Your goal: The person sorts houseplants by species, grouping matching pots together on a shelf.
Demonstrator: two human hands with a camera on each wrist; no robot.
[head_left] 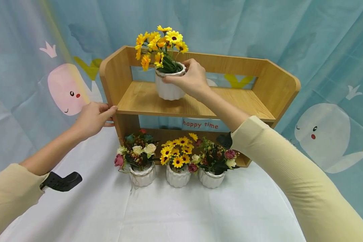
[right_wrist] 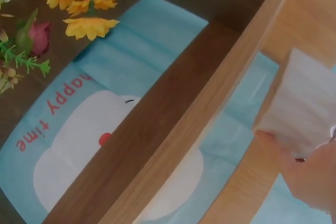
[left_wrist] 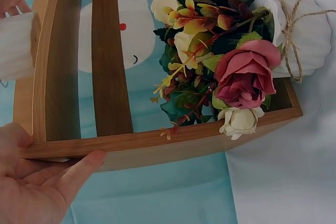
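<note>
In the head view my right hand (head_left: 190, 79) holds a white ribbed flowerpot (head_left: 169, 88) of yellow artificial flowers (head_left: 160, 47), thumb at the near rim and fingers round the far side. The pot is over the left part of the upper board of a wooden shelf (head_left: 227, 101); whether its base touches the board I cannot tell. The right wrist view shows the lower part of this pot (right_wrist: 302, 108) beside the hand. My left hand (head_left: 92, 117) grips the left side panel of the shelf. In the left wrist view its thumb and fingers lie on either side of the panel edge (left_wrist: 157, 142).
Before the lower tier stand a pot of mixed roses (head_left: 143, 176) with twine, a pot of small sunflowers (head_left: 177, 178) and another rose pot (head_left: 211, 179). A white cloth (head_left: 175, 215) covers the table. Behind hangs a blue printed curtain (head_left: 320, 50).
</note>
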